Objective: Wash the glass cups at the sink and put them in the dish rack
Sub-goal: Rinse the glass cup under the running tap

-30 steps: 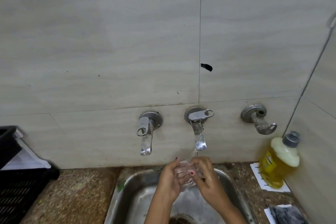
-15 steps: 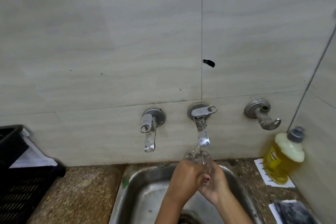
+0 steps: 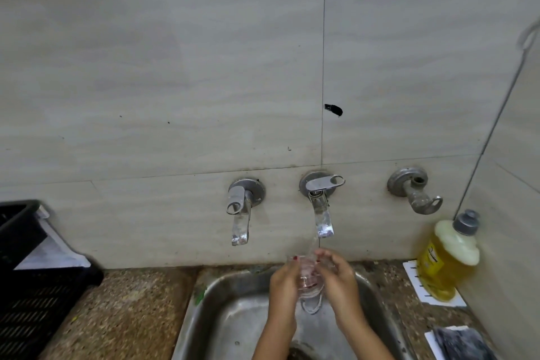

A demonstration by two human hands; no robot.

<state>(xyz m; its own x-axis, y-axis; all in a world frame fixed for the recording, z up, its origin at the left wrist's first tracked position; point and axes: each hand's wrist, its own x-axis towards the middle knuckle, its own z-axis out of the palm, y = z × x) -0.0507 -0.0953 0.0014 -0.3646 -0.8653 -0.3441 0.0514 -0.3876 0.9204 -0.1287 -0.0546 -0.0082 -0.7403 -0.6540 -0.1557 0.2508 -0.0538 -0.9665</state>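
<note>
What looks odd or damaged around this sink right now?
The rightmost wall tap looks crusted and grimy. A black mark sits on the tile seam above the running tap. The soap bottle seems tilted toward the side wall.

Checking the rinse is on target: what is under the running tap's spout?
Under the running tap, water falls onto a glass cup gripped between left hand and right hand above the steel sink. The hands cover most of its sides.
</note>
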